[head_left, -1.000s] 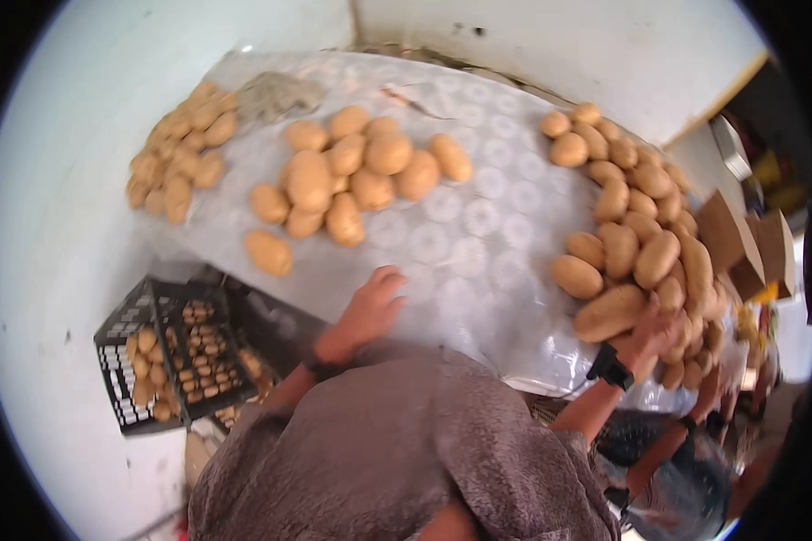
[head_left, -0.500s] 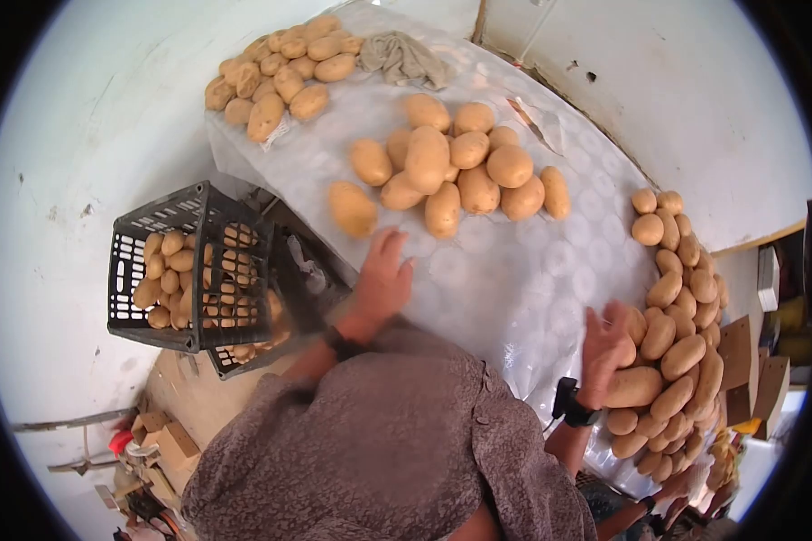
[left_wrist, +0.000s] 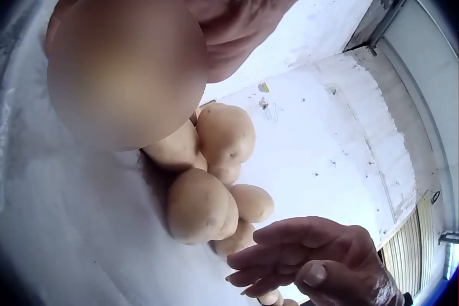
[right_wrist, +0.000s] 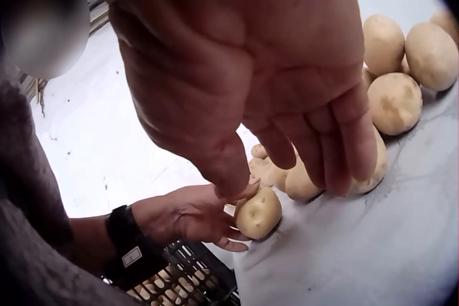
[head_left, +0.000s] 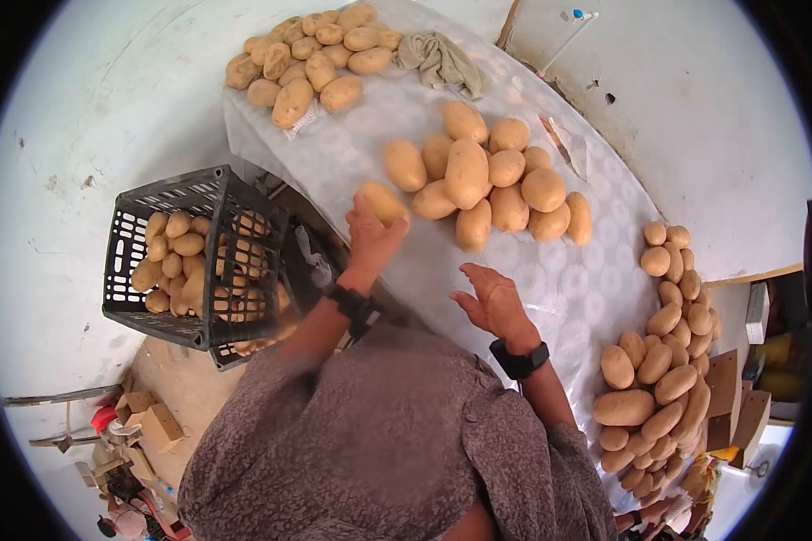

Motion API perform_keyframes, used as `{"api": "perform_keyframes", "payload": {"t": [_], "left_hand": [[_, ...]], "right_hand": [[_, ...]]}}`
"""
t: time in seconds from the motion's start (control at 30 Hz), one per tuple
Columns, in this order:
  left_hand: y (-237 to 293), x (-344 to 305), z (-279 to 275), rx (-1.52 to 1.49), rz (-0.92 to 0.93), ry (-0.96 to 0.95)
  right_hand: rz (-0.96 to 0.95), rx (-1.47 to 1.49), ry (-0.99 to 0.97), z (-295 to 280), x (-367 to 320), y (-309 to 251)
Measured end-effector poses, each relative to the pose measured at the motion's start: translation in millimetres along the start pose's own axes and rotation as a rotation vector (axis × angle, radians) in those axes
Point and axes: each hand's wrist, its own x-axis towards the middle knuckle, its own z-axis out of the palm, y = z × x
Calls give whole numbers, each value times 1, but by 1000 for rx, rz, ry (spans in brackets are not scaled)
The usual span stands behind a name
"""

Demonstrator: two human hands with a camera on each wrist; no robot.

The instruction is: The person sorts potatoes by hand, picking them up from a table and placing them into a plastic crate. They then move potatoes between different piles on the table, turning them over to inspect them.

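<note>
My left hand (head_left: 374, 242) grips a single potato (head_left: 383, 204) at the table's left edge, beside the middle pile of potatoes (head_left: 467, 171). Thumb and fingers wrap the potato's near side in the right wrist view, and its far end (right_wrist: 259, 214) shows beyond them. My right hand (head_left: 498, 307) holds nothing; its fingers are loosely extended over the plastic-covered table (head_left: 523, 275), in front of the middle pile. The left wrist view also shows that relaxed right hand (left_wrist: 315, 259), below several piled potatoes (left_wrist: 201, 205). A blurred round patch covers part of that view.
A black crate (head_left: 212, 298) with potatoes stands left of the table. More potatoes lie in a far-left pile (head_left: 320, 68) and a long right-hand pile (head_left: 663, 361). A grey cloth (head_left: 442, 61) and a knife (head_left: 559, 142) lie near the wall; cardboard boxes (head_left: 724, 401) stand at right.
My left hand has moved up onto the leftmost potato of the middle pile and taken hold of it. My right hand has left the right pile and moved left. The head view has swung left.
</note>
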Motion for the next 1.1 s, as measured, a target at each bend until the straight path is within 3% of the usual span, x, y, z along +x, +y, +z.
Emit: {"api": "perform_keyframes", "payload": {"t": [0.07,0.27,0.4,0.47,0.6,0.67,0.83,0.9,0.97,1.0,1.07,1.1], "left_hand": [[8,3,-1,-12,-143,-79],[12,14,1,-41,-213,-121],[-21,21,1,-131,-111,-132],[-16,8,-17,-777,-293,-333],[-9,-16,-34,-1070,-275,-498],[-4,-25,-29,-904,-40,-593],[35,-51,-21,-858,205,-692],[43,-59,-13,-845,297,-726],[49,-66,-5,-579,487,-713],[55,-69,-4,-581,495,-733],[70,-75,-3,-321,734,-653],[74,-77,0,-326,746,-675]], "right_hand": [[4,13,-2,15,-1,6],[139,112,-114,27,-5,7],[259,191,-157,23,-9,4],[352,257,-172,19,-8,2],[513,516,-155,19,-7,8],[551,642,-142,15,-5,4],[617,946,-135,-7,-1,-7],[512,1209,-128,-14,-1,-8],[455,1205,-47,-17,-3,-9],[390,1199,14,-18,-5,-9],[444,1232,52,-24,-14,-6],[489,1268,69,-28,-20,-4]]}}
